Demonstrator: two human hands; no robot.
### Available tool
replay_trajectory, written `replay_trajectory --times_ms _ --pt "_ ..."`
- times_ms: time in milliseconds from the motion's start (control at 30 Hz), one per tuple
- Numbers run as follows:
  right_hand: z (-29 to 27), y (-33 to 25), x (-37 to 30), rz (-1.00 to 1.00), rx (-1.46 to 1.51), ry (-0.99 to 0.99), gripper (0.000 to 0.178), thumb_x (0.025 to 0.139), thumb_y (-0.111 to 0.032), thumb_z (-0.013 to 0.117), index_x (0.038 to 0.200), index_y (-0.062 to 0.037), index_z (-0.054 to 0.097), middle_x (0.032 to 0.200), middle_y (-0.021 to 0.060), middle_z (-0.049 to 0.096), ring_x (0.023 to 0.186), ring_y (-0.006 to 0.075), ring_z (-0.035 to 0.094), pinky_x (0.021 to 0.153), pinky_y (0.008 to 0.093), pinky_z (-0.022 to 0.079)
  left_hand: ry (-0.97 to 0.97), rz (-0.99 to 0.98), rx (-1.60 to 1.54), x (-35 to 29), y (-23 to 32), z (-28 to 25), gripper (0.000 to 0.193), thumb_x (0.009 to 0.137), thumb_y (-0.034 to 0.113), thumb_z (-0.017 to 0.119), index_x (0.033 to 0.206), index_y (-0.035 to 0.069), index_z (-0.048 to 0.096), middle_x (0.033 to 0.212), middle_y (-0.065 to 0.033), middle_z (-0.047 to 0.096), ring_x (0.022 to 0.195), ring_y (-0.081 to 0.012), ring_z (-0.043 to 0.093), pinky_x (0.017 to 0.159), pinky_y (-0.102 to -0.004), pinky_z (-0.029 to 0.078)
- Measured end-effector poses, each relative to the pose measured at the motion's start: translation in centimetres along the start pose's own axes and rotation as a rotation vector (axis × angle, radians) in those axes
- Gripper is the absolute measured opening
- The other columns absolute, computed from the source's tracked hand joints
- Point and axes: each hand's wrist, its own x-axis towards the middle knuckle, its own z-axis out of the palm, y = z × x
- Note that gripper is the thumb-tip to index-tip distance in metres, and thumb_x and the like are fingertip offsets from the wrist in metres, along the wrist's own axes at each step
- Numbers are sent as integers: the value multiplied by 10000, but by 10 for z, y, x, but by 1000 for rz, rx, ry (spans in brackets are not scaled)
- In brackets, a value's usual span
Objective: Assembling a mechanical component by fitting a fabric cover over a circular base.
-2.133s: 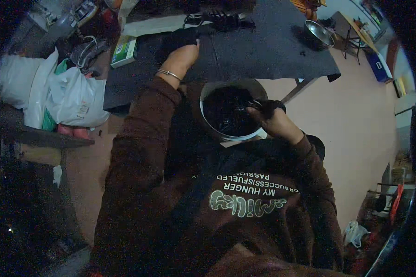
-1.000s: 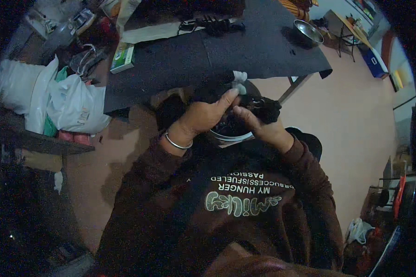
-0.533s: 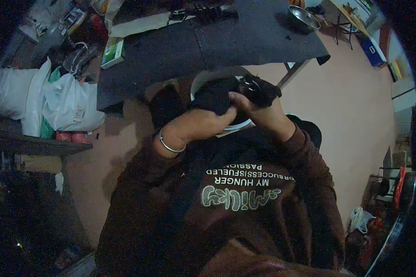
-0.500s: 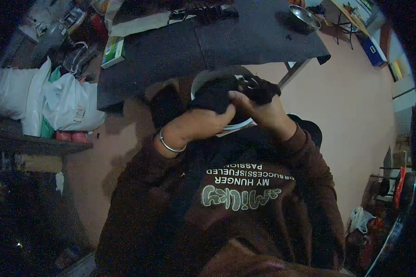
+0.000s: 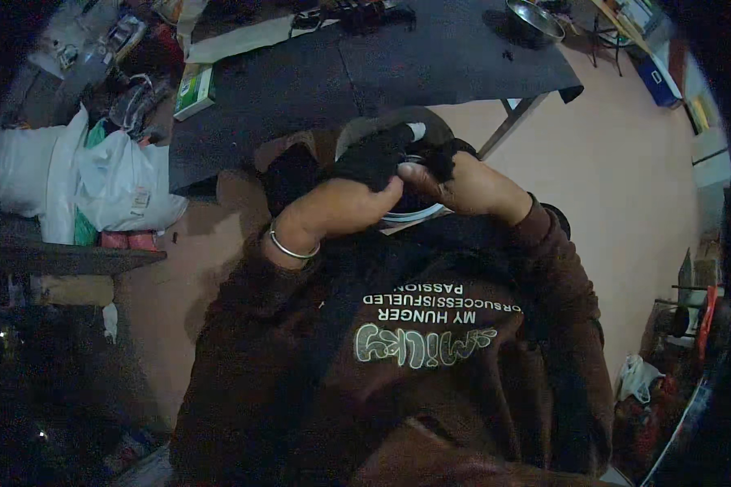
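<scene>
A dark, soft-looking black cloth (image 5: 372,160) with a small white patch is held up in front of my chest. My left hand (image 5: 345,203), with a metal bangle at its wrist, is closed around its left side. My right hand (image 5: 475,185) pinches the cloth's right part, thumb pointing toward the left hand. The cloth's exact kind cannot be made out in the dim light. Just below the hands shows the pale rim of a round container (image 5: 414,216); the cloth and hands hide most of it.
A dark-covered table (image 5: 276,89) stands ahead, bearing a green and white box (image 5: 195,91) and a round metal lid or pan (image 5: 534,20). White plastic bags (image 5: 126,183) sit on a shelf at the left. A blue box (image 5: 656,85) is at the far right.
My right hand has shifted slightly, and its side of the cloth now looks more bunched up. The white patch on the cloth has changed place and shape. My left hand has moved slightly left.
</scene>
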Motion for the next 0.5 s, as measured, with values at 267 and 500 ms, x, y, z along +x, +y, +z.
replay_trajectory --times_ms 267,500 --pt "29 19 1 -53 86 111 260 836 -255 414 819 -5 480 650 46 505 595 103 452 521 264 385 123 392 494 3 5 0 300 757 164 454 1000 -9 487 1020 -192 492 958 -283 476 834 -342 356" --pt "17 13 -2 -41 270 239 227 800 -224 488 922 -37 526 724 41 550 635 101 488 547 254 402 181 -38 -280 11 0 -11 287 758 193 505 973 4 524 994 -146 527 922 -212 506 818 -308 376"
